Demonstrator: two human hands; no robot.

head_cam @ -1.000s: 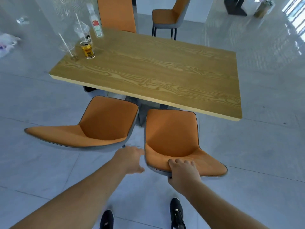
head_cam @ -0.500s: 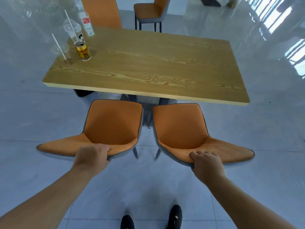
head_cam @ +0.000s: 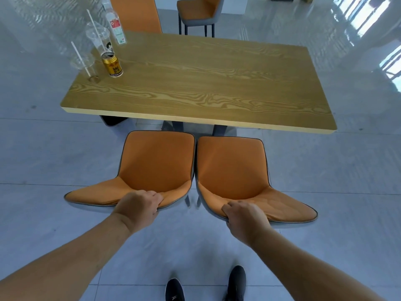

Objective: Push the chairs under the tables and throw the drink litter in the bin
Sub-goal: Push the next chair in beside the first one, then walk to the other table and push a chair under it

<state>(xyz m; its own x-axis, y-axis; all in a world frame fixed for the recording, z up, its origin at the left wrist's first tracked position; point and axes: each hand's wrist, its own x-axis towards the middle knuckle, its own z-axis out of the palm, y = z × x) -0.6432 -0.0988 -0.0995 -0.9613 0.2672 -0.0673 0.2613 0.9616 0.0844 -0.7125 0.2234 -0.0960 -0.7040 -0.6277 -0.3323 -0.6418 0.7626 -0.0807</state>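
Two orange chairs stand side by side at the near edge of the wooden table [head_cam: 195, 88], seats facing it. My left hand [head_cam: 138, 205] grips the top of the left chair's [head_cam: 156, 161] backrest. My right hand [head_cam: 243, 216] grips the top of the right chair's [head_cam: 232, 168] backrest. Drink litter sits at the table's far left corner: a gold can [head_cam: 111, 65], a clear cup [head_cam: 84, 64] with a straw, a second clear cup [head_cam: 98, 38] with a straw, and a plastic bottle [head_cam: 116, 27].
A third orange chair [head_cam: 135, 14] is tucked at the table's far side. A fourth orange chair [head_cam: 198, 11] stands further back on the glossy tiled floor. My two black shoes [head_cam: 173, 291] are at the bottom. No bin is in view.
My left hand went from reaching to gripping the left chair's backrest. Both chairs have come together and squared up to the table edge.
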